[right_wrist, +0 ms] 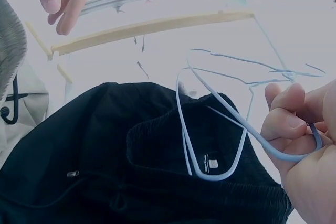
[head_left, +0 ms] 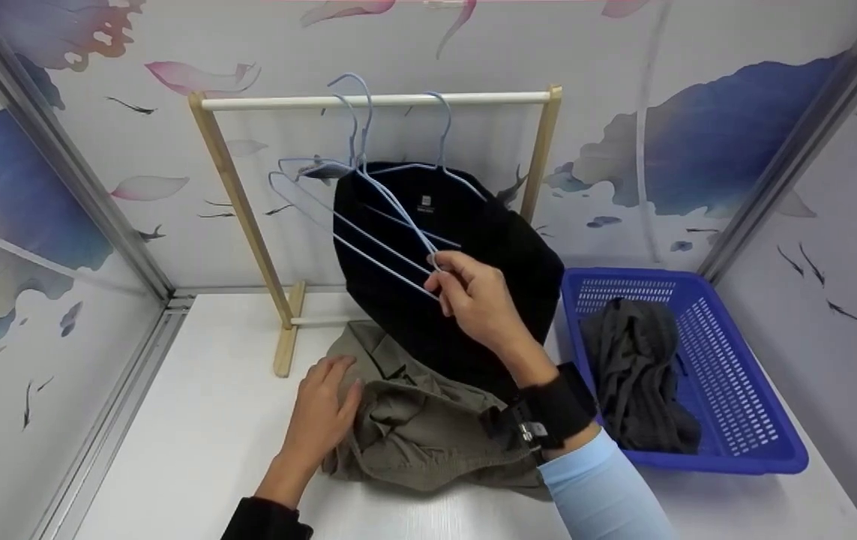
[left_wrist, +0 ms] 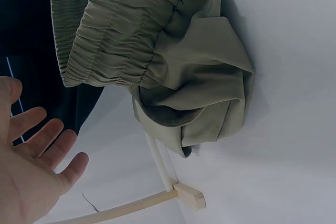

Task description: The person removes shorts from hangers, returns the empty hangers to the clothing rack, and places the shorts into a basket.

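Observation:
My right hand pinches the end of a light-blue wire hanger in front of the rack. A second blue hanger overlaps it; whether I grip both, I cannot tell. In the right wrist view, the wire of the held hanger loops through my curled fingers. My left hand is beside olive elastic-waist trousers, its fingers loosely spread and nothing in them. The left wrist view has that hand apart from the gathered waistband. Black elastic-waist bottoms hang behind on another blue hanger.
A wooden rack with a white rail stands at the back of the white table. At right, a blue plastic basket holds a dark grey garment. Patterned panels and metal frame posts enclose the space.

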`<state>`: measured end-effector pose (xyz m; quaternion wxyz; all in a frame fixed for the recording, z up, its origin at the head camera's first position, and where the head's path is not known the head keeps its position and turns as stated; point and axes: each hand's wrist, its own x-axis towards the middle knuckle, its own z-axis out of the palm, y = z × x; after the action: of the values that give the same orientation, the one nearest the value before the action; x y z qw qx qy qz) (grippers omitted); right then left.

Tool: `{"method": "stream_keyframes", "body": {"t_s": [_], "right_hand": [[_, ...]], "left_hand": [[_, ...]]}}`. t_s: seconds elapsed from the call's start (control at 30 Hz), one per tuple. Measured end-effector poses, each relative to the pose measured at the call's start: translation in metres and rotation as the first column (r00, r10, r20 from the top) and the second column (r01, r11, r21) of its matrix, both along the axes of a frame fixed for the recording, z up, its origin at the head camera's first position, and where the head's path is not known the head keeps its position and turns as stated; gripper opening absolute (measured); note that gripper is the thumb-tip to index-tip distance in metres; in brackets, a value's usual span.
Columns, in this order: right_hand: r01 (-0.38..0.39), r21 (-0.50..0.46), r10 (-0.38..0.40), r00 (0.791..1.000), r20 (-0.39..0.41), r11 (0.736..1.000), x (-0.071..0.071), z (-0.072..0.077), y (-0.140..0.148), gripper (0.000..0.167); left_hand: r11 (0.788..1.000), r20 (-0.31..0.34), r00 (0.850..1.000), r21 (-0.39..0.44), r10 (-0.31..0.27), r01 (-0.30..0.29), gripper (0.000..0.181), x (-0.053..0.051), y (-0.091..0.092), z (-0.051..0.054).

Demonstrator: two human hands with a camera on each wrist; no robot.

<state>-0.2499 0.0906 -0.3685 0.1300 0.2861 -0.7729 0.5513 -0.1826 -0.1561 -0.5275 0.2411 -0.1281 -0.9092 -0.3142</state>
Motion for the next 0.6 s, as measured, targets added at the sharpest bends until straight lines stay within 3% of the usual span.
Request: {"method": "stream_keyframes", "body": {"t_s": [0.6], "right_hand": [[-0.007, 0.063, 0.006, 1.000, 0.019, 0.998, -0.010, 0.011, -0.023, 0.024]], "left_hand": [[1.000, 0.099, 0.995, -0.005, 0.000, 0.000, 0.036, -0.020, 0.002, 0.015]]}}
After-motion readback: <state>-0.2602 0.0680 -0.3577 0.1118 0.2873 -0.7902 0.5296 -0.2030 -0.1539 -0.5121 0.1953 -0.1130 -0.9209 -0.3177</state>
